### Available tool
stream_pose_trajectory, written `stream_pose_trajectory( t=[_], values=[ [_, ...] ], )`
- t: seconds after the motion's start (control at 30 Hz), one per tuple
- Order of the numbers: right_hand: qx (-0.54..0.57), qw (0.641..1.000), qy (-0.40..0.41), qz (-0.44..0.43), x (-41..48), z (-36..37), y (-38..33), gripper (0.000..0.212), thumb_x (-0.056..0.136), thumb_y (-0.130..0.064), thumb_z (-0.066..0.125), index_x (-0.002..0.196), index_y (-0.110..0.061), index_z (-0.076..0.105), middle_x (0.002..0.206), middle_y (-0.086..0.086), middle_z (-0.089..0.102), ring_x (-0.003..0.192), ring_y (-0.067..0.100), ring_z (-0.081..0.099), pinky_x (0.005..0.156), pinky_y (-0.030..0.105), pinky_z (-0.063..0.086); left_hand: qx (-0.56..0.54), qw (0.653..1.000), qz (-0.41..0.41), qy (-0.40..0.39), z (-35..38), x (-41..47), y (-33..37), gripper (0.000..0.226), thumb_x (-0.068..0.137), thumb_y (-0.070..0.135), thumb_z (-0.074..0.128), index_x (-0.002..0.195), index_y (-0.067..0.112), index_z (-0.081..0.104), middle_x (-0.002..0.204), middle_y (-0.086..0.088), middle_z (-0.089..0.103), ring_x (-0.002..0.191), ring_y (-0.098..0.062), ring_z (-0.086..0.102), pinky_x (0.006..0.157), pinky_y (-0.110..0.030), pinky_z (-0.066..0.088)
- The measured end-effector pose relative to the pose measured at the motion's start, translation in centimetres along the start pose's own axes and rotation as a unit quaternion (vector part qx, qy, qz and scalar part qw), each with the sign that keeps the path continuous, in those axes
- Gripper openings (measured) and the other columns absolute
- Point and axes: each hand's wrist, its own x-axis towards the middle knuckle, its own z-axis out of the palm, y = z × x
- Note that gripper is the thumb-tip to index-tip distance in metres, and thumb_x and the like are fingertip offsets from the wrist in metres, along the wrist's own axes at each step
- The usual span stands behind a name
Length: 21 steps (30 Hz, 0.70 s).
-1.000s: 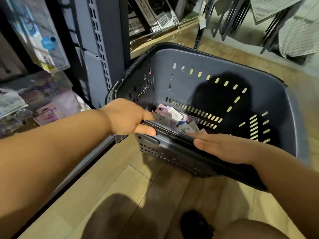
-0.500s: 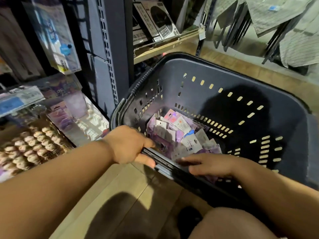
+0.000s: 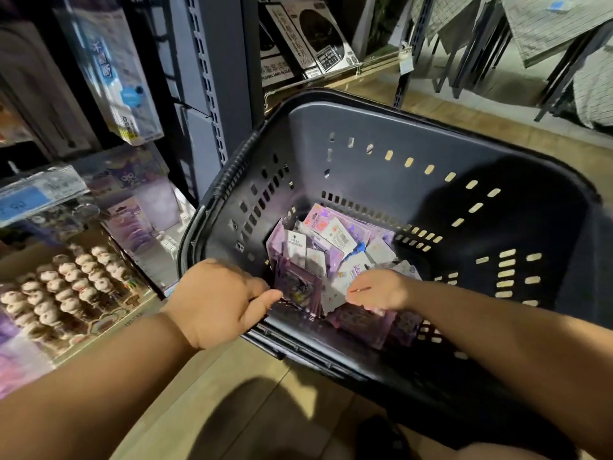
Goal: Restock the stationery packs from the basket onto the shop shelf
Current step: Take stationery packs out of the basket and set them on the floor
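A dark grey plastic basket (image 3: 431, 144) sits tilted on the wooden floor beside the shop shelf (image 3: 30, 194). Several purple and white stationery packs (image 3: 331, 240) lie in a heap in its bottom left corner. My left hand (image 3: 219, 300) grips the basket's near rim, thumb over the edge and touching a purple pack. My right hand (image 3: 378, 290) is inside the basket, knuckles up. Its fingers curl down round the packs under it, and the hand hides those packs.
The lower shelf at left holds similar purple packs (image 3: 139, 224) and rows of small round-headed items (image 3: 66, 287). A slotted grey upright (image 3: 212, 94) stands between shelf and basket. Boxed goods (image 3: 308, 44) sit behind the basket, and checked clothing on racks (image 3: 564, 44) hangs at far right.
My right hand went from the near rim down into the basket and curled onto the packs. The view tipped down and left, showing more of the shelf. My left hand stayed on the rim.
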Motion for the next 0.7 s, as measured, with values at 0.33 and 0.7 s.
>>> stream_pose_trajectory(
  t=[0.33,0.7],
  values=[
    [0.041,0.981,0.166,0.094,8.9,0.1,-2.8,0.025,0.089,-0.028,0.059,0.107,-0.014,0.049,0.103,0.009,0.051,0.081,0.022,0.051,0.061,0.027,0.040,-0.004,0.997,-0.078,-0.011,-1.2,1.5,1.4,0.067,0.089,0.059,0.000,0.080,0.025,0.057,0.066,0.005,0.059,0.065,-0.017,0.060,0.058,-0.027,0.038],
    [-0.001,0.979,0.166,0.117,12.5,1.3,-3.3,0.043,0.095,-0.007,0.043,0.138,-0.014,0.046,0.138,0.014,0.047,0.126,0.033,0.046,0.097,0.037,0.041,-0.030,0.951,-0.201,-0.233,-2.0,5.6,0.4,0.033,0.096,0.053,0.037,0.110,0.032,0.060,0.113,0.005,0.064,0.108,-0.023,0.057,0.089,-0.034,0.046]
  ],
)
